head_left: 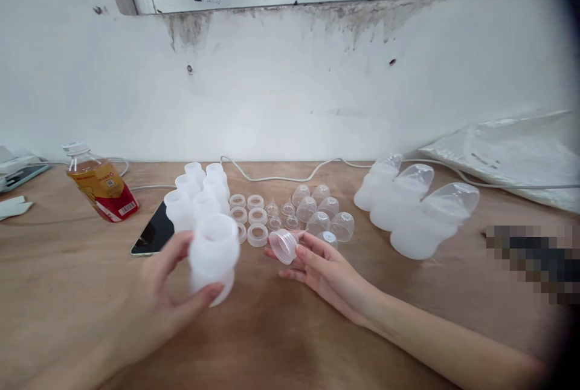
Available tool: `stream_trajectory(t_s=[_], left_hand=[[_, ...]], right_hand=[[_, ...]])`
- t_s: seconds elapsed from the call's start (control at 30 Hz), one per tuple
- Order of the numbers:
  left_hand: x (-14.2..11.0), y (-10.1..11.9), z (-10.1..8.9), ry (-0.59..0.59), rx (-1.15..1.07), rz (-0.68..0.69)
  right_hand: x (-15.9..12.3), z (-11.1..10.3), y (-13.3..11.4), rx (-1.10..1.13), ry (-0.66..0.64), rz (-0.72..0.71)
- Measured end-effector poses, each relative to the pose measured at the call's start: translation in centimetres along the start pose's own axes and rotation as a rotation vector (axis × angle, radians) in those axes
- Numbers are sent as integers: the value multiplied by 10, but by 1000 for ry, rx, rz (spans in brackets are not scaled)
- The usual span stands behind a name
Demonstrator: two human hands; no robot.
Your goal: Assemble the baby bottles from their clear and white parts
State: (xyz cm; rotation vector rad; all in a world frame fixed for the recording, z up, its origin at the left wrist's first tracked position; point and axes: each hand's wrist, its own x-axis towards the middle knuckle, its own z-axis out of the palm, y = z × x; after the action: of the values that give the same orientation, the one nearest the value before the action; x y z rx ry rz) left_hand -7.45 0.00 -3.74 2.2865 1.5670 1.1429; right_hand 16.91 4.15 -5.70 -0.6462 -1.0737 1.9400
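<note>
My left hand [158,299] is closed around a frosted white baby bottle body [214,251], which stands upright with its open neck showing. Between the fingers of my right hand [333,275] is a clear threaded bottle collar [284,247], tilted towards the bottle but apart from it. Whether a nipple sits inside the collar, I cannot tell. Just beyond my hands lie loose collar rings [258,234], clear nipples [273,209] and domed clear caps [318,222]. More open bottle bodies [207,202] stand in rows behind the one I hold.
Three capped bottles [423,227] stand at the right. A drink bottle [102,184] and a dark phone [151,233] are at the left. A white cable [281,179] runs along the wall. A plastic bag [512,151] lies at the back right of the wooden table [281,341].
</note>
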Motion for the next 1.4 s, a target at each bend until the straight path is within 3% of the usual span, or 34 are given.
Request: stream_trajectory(t_s=[0.07, 0.17, 0.27, 0.63, 0.87, 0.93, 1.07, 1.13, 1.23, 1.4], left_hand=[[9, 8, 16, -90, -55, 31], [14, 7, 36, -97, -125, 18], [11, 0, 44, -114, -132, -2], [13, 2, 43, -211, -164, -63], [23, 22, 29, -270, -109, -106], [27, 25, 24, -427, -289, -217], [35, 20, 17, -951, -949, -646], [36, 15, 16, -1022, -1099, -760], [37, 12, 18, -989, -1044, -745], [34, 20, 21, -704, -641, -404]], right_hand=[[-2, -3, 3, 25, -20, -9], [-2, -4, 7, 62, -53, -9], [-1, -5, 6, 76, -61, 7], [0, -1, 5, 83, -46, -16], [2, -1, -7, -180, 20, -210], [-1, -1, -12, -310, -42, -234], [-7, 0, -25, -578, -222, -304], [-9, 0, -29, -692, -252, -346], [-10, -2, -26, -689, -259, -317], [-5, -10, -13, -471, -209, -196]])
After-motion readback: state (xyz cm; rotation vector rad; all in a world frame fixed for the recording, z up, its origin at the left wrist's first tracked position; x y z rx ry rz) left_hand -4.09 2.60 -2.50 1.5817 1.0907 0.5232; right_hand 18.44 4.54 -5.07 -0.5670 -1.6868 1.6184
